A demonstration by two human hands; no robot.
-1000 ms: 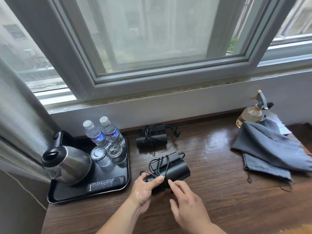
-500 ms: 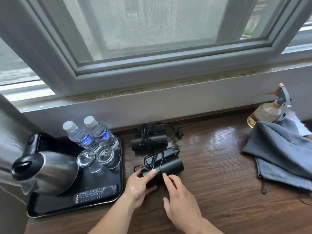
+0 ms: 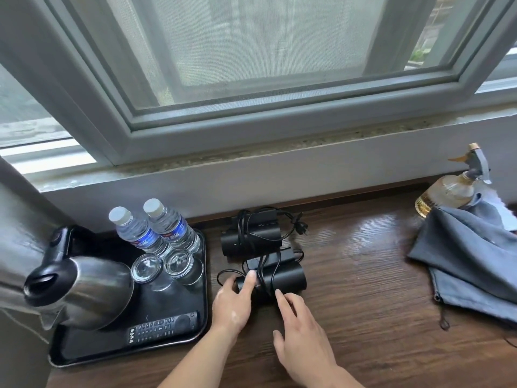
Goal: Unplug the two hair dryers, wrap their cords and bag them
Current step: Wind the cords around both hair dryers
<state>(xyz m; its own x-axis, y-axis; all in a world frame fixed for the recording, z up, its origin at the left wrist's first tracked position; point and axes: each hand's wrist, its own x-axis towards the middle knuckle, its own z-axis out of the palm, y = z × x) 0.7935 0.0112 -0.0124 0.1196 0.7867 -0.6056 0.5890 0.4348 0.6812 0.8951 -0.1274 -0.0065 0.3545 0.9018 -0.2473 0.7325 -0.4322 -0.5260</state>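
While the near hair dryer [image 3: 285,278] lies across the middle of the wooden surface [image 3: 363,303] with its black cord [image 3: 272,271] looped round the barrel, the left hand [image 3: 232,301] holds its left end. The thumb lies over the top and the fingers curl round the end, so this grip is clamped on the dryer. The right hand [image 3: 303,334] has its fingers loose and apart, the forefinger tip touching the barrel's near side; its grip holds nothing. The far hair dryer [image 3: 251,242] lies just behind, close to the back edge, its own cord wound round it and the plug [image 3: 303,229] free at its right. Grey cloth bags [image 3: 470,253] are heaped at the right edge, well apart from both dryers, beside a spray bottle [image 3: 444,194]. A black tray [image 3: 202,303] at the left edge carries a kettle [image 3: 84,289], two water bottles [image 3: 140,233], two glasses [image 3: 145,267] and a remote [image 3: 163,329].
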